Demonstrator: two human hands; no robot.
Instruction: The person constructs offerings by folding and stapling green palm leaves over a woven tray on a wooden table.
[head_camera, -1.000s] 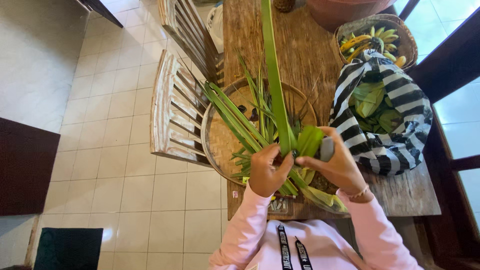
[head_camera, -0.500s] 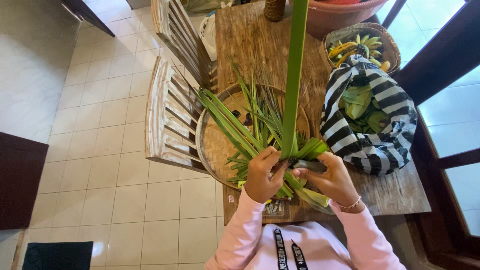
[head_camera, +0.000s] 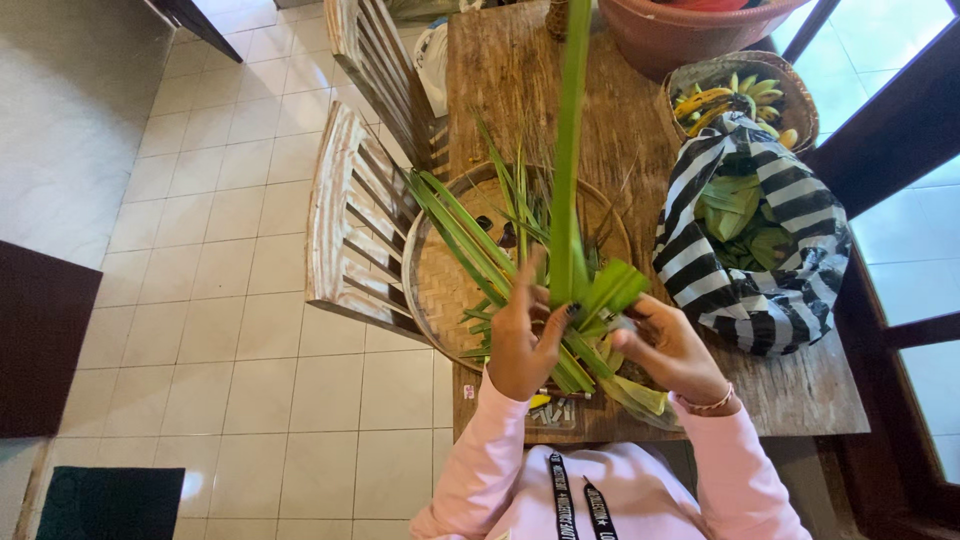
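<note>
Between your two hands, over the near edge of the round woven tray (head_camera: 432, 290), a long green palm leaf strip (head_camera: 568, 150) stands almost upright, running from your fingers out past the top of the view. Your left hand (head_camera: 522, 340) pinches it at its base, thumb and fingers pressed on the leaf with the forefinger raised alongside it. Just right of that pinch, the folded leaf end (head_camera: 612, 288) fans out, and your right hand (head_camera: 672, 350) is closed loosely under it; a small pale tool seems tucked there, but you cannot tell for sure what it is.

You look to be mid-fold, shaping the strip's lower end. The next move calls for keeping the left pinch firm so the crease does not spring open while the right hand fixes or trims the fold.

Beyond the grip lie loose palm leaves (head_camera: 470, 240) in the tray. Further right of your right hand sits a striped bag (head_camera: 790, 200) of leaves, with a basket of bananas (head_camera: 735, 95) behind it.
</note>
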